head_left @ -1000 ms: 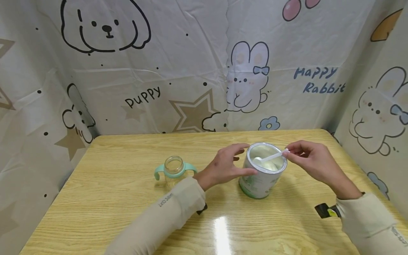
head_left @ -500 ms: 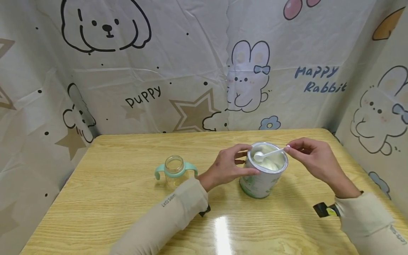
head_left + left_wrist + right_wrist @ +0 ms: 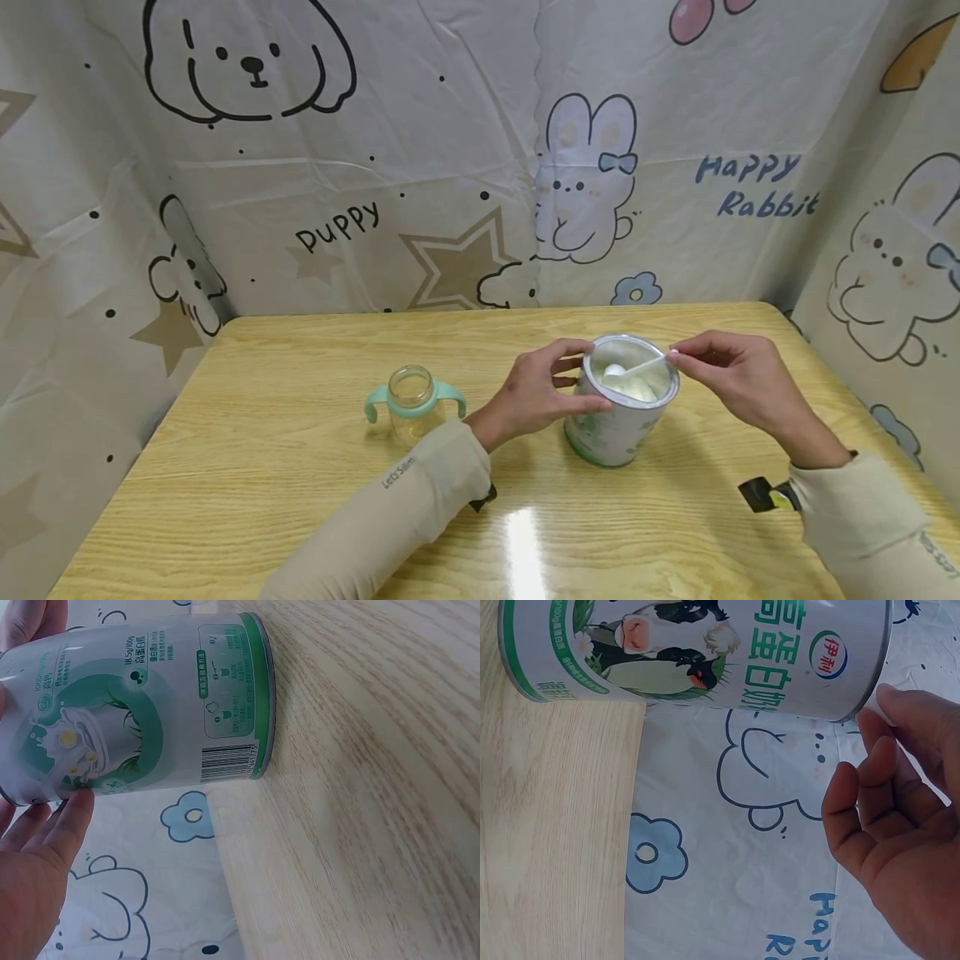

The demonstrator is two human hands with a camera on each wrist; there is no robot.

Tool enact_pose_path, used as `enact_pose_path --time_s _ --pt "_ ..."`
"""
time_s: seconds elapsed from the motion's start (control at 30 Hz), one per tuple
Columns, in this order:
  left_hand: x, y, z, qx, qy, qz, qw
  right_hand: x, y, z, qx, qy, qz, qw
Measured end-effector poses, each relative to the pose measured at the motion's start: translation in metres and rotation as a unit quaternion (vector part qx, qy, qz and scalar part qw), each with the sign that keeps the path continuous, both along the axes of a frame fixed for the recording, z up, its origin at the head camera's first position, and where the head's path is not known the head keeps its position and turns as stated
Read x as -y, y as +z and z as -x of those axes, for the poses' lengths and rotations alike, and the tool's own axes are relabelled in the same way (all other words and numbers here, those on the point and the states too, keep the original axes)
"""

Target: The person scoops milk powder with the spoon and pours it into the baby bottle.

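A white milk powder can (image 3: 609, 433) with green print stands upright on the table, its top uncovered and pale powder (image 3: 636, 390) inside. My left hand (image 3: 536, 387) holds the can's left side near the rim, thumb in front and fingers behind. In the left wrist view, fingertips of the left hand (image 3: 41, 862) touch the can's printed side (image 3: 180, 697). Between thumb and fingers, my right hand (image 3: 731, 379) pinches the end of a white scoop (image 3: 641, 366). The scoop's bowl is inside the can, by the powder. The right wrist view shows the right hand (image 3: 904, 817) beside the rim; the scoop is hidden there.
A clear baby bottle (image 3: 410, 412) with mint-green handles and no lid stands left of the can, partly behind my left sleeve. The wooden table (image 3: 285, 400) meets a cartoon-printed curtain (image 3: 450, 167) at its back and sides.
The scoop's bowl rose and turned a little inside the can, then dipped again towards the back, with the right hand lowering slightly. My left hand stays on the can.
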State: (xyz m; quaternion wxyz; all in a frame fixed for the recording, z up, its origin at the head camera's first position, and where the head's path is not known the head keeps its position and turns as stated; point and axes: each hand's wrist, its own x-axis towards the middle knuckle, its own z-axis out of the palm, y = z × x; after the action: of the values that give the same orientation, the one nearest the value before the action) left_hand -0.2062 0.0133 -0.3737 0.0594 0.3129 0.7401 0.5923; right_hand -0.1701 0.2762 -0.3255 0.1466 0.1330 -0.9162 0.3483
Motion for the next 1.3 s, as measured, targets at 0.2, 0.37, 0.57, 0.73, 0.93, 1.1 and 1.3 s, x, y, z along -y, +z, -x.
enact_pose_path --time_s 0.2,0.37,0.57,0.73,0.93,1.1,1.3 --pt "0.0001 -0.0006 -0.0001 0.0 0.001 -0.003 1.0 0.0004 -0.0003 -0.0004 0.002 0.005 0.003 1.0" --pt "0.0003 -0.0014 0.0 -0.005 0.004 -0.004 1.0 0.0004 -0.0004 -0.0004 0.008 0.017 0.007 1.0" --pt "0.0008 -0.0022 -0.0003 0.003 0.004 -0.012 0.9999 0.0 0.0003 -0.0007 0.022 0.027 0.009 0.999" --pt "0.0007 -0.0021 -0.001 0.005 0.008 -0.012 0.9999 -0.0002 0.0002 -0.0007 0.03 0.035 0.009 0.999" --pt "0.0001 -0.001 -0.0014 0.009 0.006 -0.01 0.9999 0.0 0.0002 -0.0012 0.034 0.037 0.006 0.999" --pt "0.0002 0.0003 -0.0016 0.01 0.007 -0.009 0.9999 0.0 0.0006 -0.0015 0.052 0.039 0.009 0.998" --pt "-0.0005 -0.0007 -0.0001 0.001 0.007 -0.014 0.9999 -0.0001 0.0022 -0.0015 0.075 0.033 0.01 0.997"
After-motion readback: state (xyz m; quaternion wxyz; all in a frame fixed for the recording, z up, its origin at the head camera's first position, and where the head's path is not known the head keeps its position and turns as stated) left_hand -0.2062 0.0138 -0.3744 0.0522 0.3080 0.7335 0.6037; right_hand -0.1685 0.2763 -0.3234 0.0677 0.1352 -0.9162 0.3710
